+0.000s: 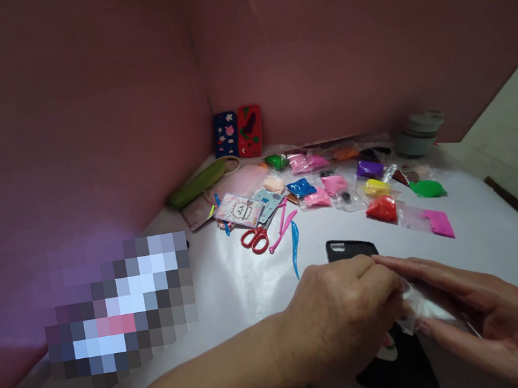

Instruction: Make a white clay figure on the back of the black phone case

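A clear plastic bag (420, 307) is between my two hands, above a black phone case (351, 247). My left hand (348, 304) is closed, its fingers bent down into the bag's near end; the fingertips and anything they pinch there are hidden. My right hand (498, 310) grips the bag from the right, thumb below and fingers above. Under my hands the phone case lies flat on the white surface. A light and pink decoration (389, 350) shows on its lower part, and my left hand covers its middle.
Behind lie coloured clay packets, such as a red one (381, 208) and a blue one (301, 187). Red-handled scissors (255, 240) and a blue modelling tool (295, 247) are left of them. Two decorated phone cases (250, 131) lean on the pink wall. A pixelated area covers something left.
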Action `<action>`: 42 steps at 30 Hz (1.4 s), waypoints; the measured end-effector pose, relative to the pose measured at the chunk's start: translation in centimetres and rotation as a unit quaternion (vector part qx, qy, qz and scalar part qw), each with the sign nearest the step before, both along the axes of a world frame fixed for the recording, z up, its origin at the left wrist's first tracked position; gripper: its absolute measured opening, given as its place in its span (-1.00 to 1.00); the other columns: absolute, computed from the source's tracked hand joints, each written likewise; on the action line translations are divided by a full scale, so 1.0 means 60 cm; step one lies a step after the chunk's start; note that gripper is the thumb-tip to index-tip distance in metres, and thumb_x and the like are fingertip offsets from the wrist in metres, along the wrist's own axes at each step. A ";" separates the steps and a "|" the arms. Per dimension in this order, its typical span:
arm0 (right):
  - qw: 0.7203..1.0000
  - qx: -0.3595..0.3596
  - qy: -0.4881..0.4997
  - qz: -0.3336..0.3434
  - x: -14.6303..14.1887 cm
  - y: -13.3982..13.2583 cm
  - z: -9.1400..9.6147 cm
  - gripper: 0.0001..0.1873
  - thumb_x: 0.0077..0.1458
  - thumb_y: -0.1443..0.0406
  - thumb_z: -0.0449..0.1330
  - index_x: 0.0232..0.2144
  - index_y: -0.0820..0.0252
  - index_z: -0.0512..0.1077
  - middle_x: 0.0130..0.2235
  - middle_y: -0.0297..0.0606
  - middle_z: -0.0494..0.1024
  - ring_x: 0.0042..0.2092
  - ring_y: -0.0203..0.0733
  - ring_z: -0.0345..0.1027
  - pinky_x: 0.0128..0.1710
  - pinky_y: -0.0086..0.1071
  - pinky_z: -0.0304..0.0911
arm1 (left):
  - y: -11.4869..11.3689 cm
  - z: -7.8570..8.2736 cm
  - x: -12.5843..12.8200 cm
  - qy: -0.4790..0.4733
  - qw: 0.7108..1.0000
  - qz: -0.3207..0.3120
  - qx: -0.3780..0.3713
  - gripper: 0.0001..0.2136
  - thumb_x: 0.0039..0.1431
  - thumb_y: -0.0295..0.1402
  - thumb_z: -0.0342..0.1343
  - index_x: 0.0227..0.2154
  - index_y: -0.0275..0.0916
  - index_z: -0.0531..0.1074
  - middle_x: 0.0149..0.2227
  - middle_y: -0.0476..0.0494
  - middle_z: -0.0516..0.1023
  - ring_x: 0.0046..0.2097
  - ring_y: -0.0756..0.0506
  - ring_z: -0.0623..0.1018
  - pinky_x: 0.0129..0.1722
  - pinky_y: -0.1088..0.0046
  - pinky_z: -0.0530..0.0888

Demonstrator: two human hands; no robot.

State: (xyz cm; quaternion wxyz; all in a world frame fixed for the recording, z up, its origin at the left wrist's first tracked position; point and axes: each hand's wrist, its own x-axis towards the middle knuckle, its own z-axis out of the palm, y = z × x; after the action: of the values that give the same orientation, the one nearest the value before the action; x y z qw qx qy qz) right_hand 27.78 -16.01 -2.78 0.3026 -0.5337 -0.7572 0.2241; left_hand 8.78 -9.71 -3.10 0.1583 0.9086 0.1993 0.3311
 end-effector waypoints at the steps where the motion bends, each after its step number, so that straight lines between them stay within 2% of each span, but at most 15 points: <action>1: 1.000 0.000 0.001 -0.003 0.000 0.000 0.000 -0.53 0.12 0.26 0.17 0.10 -0.07 0.37 0.07 -0.23 0.51 0.03 -0.05 0.42 -0.04 -0.33 0.38 | 0.000 0.000 0.000 -0.004 1.000 0.001 0.002 -0.81 0.24 -0.42 -0.07 -0.42 -0.32 0.40 -0.50 -0.02 0.40 -0.49 0.04 0.36 -0.53 0.56 0.34; 6: 1.000 0.007 0.013 -0.010 0.003 0.000 -0.002 -0.50 0.09 0.28 0.20 0.11 -0.07 0.37 0.07 -0.24 0.51 0.02 -0.04 0.43 -0.04 -0.33 0.38 | 0.001 -0.003 -0.003 -0.004 1.000 -0.014 0.015 -0.78 0.26 -0.40 -0.09 -0.35 -0.33 0.45 -0.46 -0.05 0.42 -0.48 0.04 0.36 -0.52 0.58 0.33; 10: 0.998 -0.001 0.057 -0.023 0.004 -0.002 -0.007 -0.50 0.11 0.27 0.20 0.12 -0.11 0.34 0.08 -0.28 0.50 0.02 -0.09 0.44 -0.06 -0.38 0.38 | -0.001 -0.002 -0.005 0.032 0.998 -0.042 -0.020 -0.82 0.15 -0.50 -0.04 -0.24 -0.39 0.43 -0.34 -0.13 0.45 -0.39 0.01 0.40 -0.45 0.55 0.38; 13: 0.998 0.015 0.057 -0.026 0.002 -0.003 -0.011 -0.50 0.09 0.27 0.22 0.11 -0.09 0.35 0.07 -0.26 0.51 0.02 -0.08 0.44 -0.07 -0.36 0.39 | 0.000 -0.004 -0.005 0.015 0.998 -0.026 -0.054 -0.80 0.13 -0.50 -0.01 -0.21 -0.31 0.46 -0.34 -0.09 0.42 -0.41 0.03 0.39 -0.46 0.56 0.37; 16: 0.999 0.024 0.039 -0.015 -0.001 -0.004 -0.014 -0.48 0.08 0.28 0.21 0.12 -0.02 0.34 0.07 -0.20 0.51 0.02 -0.04 0.43 -0.07 -0.33 0.40 | 0.003 -0.005 -0.004 -0.016 0.995 -0.006 -0.098 -0.84 0.18 -0.45 0.01 -0.30 -0.22 0.51 -0.38 -0.04 0.39 -0.44 0.07 0.37 -0.47 0.60 0.34; 20: 1.000 0.024 0.015 -0.009 -0.006 -0.004 -0.014 -0.51 0.09 0.30 0.18 0.10 0.01 0.36 0.03 -0.18 0.53 0.01 -0.03 0.44 -0.09 -0.34 0.42 | 0.003 0.002 -0.001 -0.041 0.987 0.010 -0.156 -0.89 0.11 -0.48 0.09 -0.39 -0.24 0.52 -0.41 -0.04 0.40 -0.40 0.05 0.42 -0.42 0.57 0.39; 23: 0.999 0.043 0.000 -0.008 -0.011 -0.005 -0.011 -0.50 0.09 0.31 0.18 0.10 -0.02 0.35 -0.01 -0.21 0.56 -0.02 -0.02 0.47 -0.16 -0.38 0.46 | 0.001 0.009 0.000 -0.024 0.987 0.020 -0.155 -0.92 0.09 -0.45 0.09 -0.41 -0.29 0.48 -0.41 -0.07 0.42 -0.39 0.02 0.43 -0.41 0.51 0.41; 29: 0.997 0.080 -0.001 -0.022 -0.014 -0.013 -0.015 -0.45 0.07 0.33 0.19 0.13 -0.12 0.32 -0.08 -0.30 0.60 -0.12 -0.10 0.52 -0.24 -0.48 0.47 | -0.002 0.009 0.001 -0.001 0.989 -0.016 -0.149 -0.91 0.08 -0.44 0.06 -0.50 -0.31 0.39 -0.51 -0.02 0.38 -0.48 0.04 0.35 -0.49 0.54 0.37; 33: 0.995 0.086 0.006 -0.040 -0.007 -0.017 -0.020 -0.44 0.04 0.31 0.24 0.10 -0.17 0.32 0.00 -0.35 0.56 -0.09 -0.11 0.51 -0.25 -0.50 0.48 | 0.001 0.011 -0.002 -0.030 0.986 -0.033 -0.159 -0.88 0.08 -0.47 0.03 -0.52 -0.32 0.40 -0.50 -0.05 0.40 -0.47 0.05 0.36 -0.45 0.56 0.38; 36: 0.995 0.075 0.044 -0.050 -0.003 -0.018 -0.022 -0.48 0.06 0.27 0.24 0.10 -0.12 0.32 0.01 -0.31 0.55 -0.09 -0.09 0.52 -0.28 -0.48 0.50 | 0.003 0.022 -0.007 -0.020 0.986 -0.061 -0.152 -0.88 0.10 -0.52 -0.01 -0.47 -0.36 0.42 -0.43 -0.12 0.42 -0.42 0.04 0.39 -0.42 0.55 0.40; 38: 0.994 0.077 0.058 -0.053 -0.001 -0.018 -0.023 -0.49 0.07 0.27 0.24 0.09 -0.07 0.33 0.02 -0.26 0.54 -0.06 -0.05 0.50 -0.22 -0.43 0.49 | 0.003 0.030 -0.010 -0.018 0.985 -0.077 -0.153 -0.84 0.12 -0.54 -0.05 -0.45 -0.38 0.43 -0.40 -0.16 0.43 -0.38 0.03 0.41 -0.37 0.54 0.42; 40: 0.993 0.089 0.054 -0.056 0.001 -0.016 -0.024 -0.47 0.05 0.26 0.25 0.10 -0.05 0.33 0.05 -0.24 0.52 -0.02 -0.03 0.47 -0.13 -0.38 0.46 | 0.002 0.035 -0.011 -0.032 0.981 -0.076 -0.173 -0.83 0.18 -0.47 -0.02 -0.43 -0.37 0.45 -0.39 -0.16 0.43 -0.37 0.02 0.42 -0.33 0.52 0.45; 42: 0.993 0.092 0.049 -0.063 0.003 -0.014 -0.024 -0.45 0.04 0.26 0.26 0.11 -0.05 0.32 0.07 -0.25 0.50 0.00 -0.02 0.45 -0.07 -0.34 0.42 | 0.001 0.032 -0.010 -0.048 0.977 -0.071 -0.194 -0.81 0.13 -0.29 0.14 -0.41 -0.36 0.45 -0.37 -0.14 0.43 -0.39 0.03 0.41 -0.35 0.51 0.46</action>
State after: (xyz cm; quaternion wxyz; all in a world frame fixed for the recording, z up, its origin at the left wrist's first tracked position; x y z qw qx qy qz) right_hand 27.94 -16.85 -4.24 0.4010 -0.5387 -0.7235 0.1600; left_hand 8.19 -9.64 -1.19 0.3643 0.8555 0.1869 0.3169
